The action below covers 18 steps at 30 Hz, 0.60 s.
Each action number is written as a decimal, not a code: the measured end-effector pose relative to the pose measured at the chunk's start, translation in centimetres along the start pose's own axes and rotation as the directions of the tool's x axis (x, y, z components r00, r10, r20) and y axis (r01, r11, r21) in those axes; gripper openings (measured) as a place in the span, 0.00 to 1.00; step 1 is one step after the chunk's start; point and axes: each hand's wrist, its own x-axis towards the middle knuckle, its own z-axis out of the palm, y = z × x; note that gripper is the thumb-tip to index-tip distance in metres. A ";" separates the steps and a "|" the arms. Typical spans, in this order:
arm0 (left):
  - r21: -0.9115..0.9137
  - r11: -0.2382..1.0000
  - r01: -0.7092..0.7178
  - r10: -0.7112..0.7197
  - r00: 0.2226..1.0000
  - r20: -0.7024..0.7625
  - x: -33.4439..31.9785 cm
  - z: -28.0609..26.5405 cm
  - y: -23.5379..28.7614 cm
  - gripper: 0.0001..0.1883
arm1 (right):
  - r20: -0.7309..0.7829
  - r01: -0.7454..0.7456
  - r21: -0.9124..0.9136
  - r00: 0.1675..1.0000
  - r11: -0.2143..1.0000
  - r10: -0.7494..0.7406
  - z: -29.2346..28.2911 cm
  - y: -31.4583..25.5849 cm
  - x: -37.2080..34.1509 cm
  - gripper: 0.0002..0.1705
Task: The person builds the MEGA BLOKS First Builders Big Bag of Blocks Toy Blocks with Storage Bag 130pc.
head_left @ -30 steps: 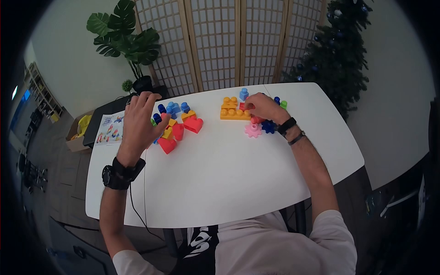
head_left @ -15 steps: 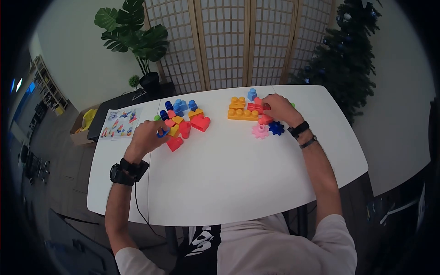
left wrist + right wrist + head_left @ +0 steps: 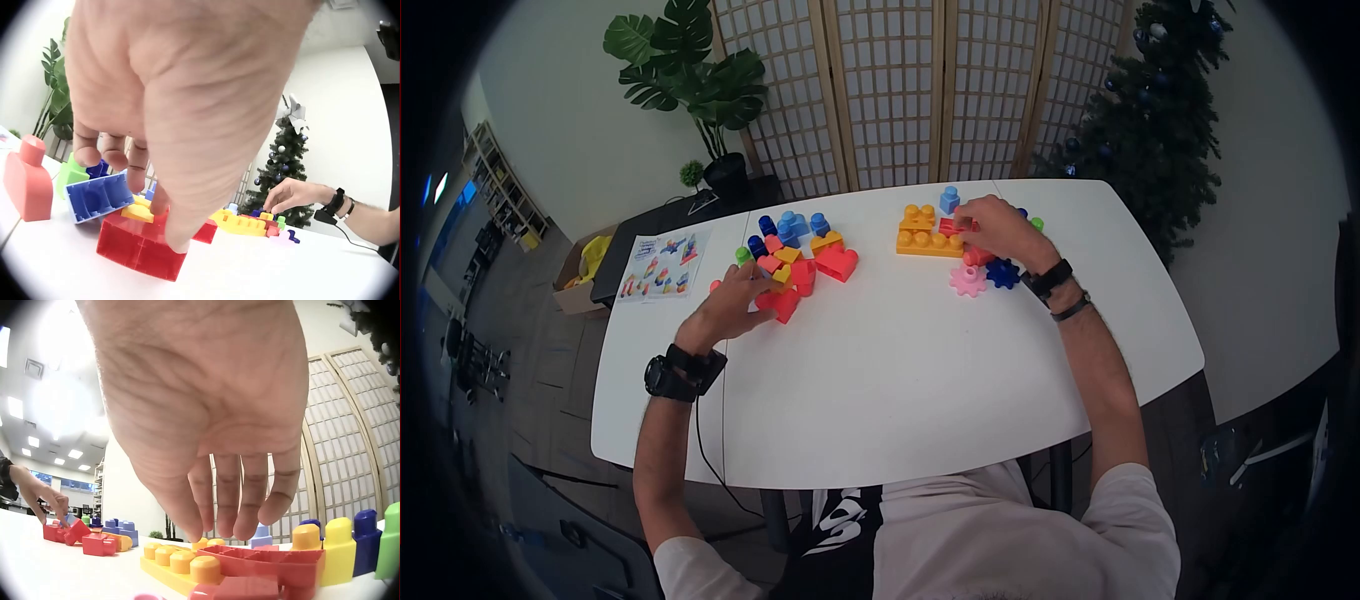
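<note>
My left hand (image 3: 735,305) reaches down into the left-hand group of toy building blocks. Its thumb and index finger meet a red block (image 3: 140,247), whose hollow underside faces the left wrist camera. Beside that lies a tilted blue block (image 3: 100,197), close under the other fingertips. A coral block with a rounded knob (image 3: 28,181) stands further left. Above the right-hand group hovers my right hand (image 3: 1000,230), fingers pointing down with nothing between them. Directly below its fingertips are a long red block (image 3: 269,565) and a yellow studded block (image 3: 172,565).
A pink gear (image 3: 968,281) and a dark blue gear (image 3: 1003,273) lie in front of the right-hand group. Behind it stands a light blue block (image 3: 949,199). A printed picture sheet (image 3: 662,268) lies at the left of the white table (image 3: 880,380).
My left hand came down from above the blocks, had a blue piece at its fingertips, and is now at the red block. My right hand shifted slightly left over its group.
</note>
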 end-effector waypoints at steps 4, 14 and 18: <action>-0.113 0.986 -0.123 0.111 0.988 -0.106 1.0 -0.5 1.2 0.25 | 0.018 0.061 0.145 0.998 0.988 -0.064 2.0 -2.7 1.7 0.09; -0.082 0.991 -0.107 0.093 0.982 -0.165 2.2 -1.6 3.0 0.14 | 0.145 -0.174 0.149 0.978 0.973 0.153 12.3 -13.4 7.7 0.39; -0.076 0.990 -0.119 0.106 0.982 -0.157 0.7 -1.6 1.5 0.11 | 0.008 -0.153 0.212 0.988 0.965 0.155 12.6 -14.0 6.5 0.33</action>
